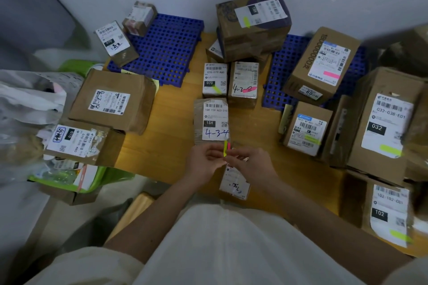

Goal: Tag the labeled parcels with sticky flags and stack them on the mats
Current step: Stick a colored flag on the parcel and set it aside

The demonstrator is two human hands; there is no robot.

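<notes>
Wooden tabletop (162, 146) beneath a pale wall, viewed from above the person's light-clothed torso, with labelled cardboard parcels spread across it. Nearest the viewer, both hands meet above the table's front edge: the left hand (203, 162) and right hand (251, 164) have curled fingers that pinch a small set of sticky flags (226, 148), yellow and pink strips standing upright between the fingertips. Partly under the right hand lies a small parcel (234, 183) with a white label. Just beyond the flags lies the parcel marked 15H with handwritten "4-3-4" (214, 119), untagged. At near right sits a parcel labelled 102 (389, 213) with a yellow-green flag; behind it stands a taller parcel labelled 032 (386, 122), likewise flagged. At left are two untagged boxes, one labelled 070 (78, 141) and one behind it (108, 102), beside a green tray (102, 178) and white plastic bags (25, 104). Further back, a 070 parcel with a yellow flag (214, 80) stands touching a parcel with a pink flag (244, 82). Farthest, two blue perforated mats lie against the wall: the left mat (166, 53) carries two small parcels at its left edge, the right mat (282, 71) a large pink-flagged box (322, 65). Between the mats stands a stack topped by a yellow-flagged 15H box (253, 18).
</notes>
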